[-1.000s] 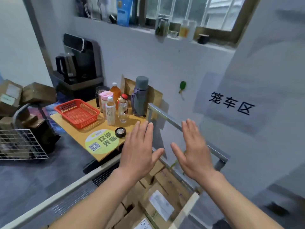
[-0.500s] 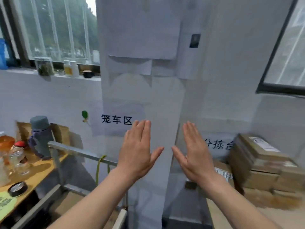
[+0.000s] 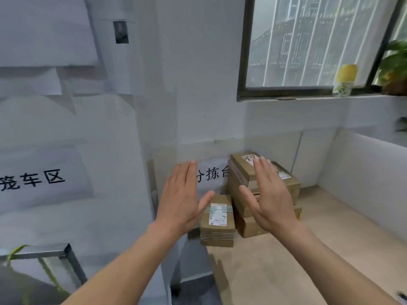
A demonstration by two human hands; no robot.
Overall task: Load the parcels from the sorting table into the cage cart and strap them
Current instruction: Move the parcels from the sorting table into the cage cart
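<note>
Cardboard parcels stand in the far left corner of the light wooden sorting table (image 3: pixel 308 260). A small parcel (image 3: pixel 218 221) with a white label and black stripes stands in front. Behind it rises a stack of larger parcels (image 3: pixel 244 166) with labels on top. My left hand (image 3: pixel 180 201) and my right hand (image 3: pixel 271 199) are raised side by side in front of the parcels, palms forward, fingers apart, holding nothing. A metal corner of the cage cart (image 3: pixel 55 253) shows at the lower left, with a green strap (image 3: pixel 15 252) hanging on it.
A white pillar (image 3: pixel 123 150) with paper signs stands between the cart and the table. A white partition (image 3: pixel 363 177) borders the table's right side. Above is a window (image 3: pixel 308 45) with a cup (image 3: pixel 344 79) and a plant (image 3: pixel 394 67) on the sill.
My view has swung right, from the cart and the side table with bottles, past the pillar, to the sorting table. Both hands have kept their raised, open pose.
</note>
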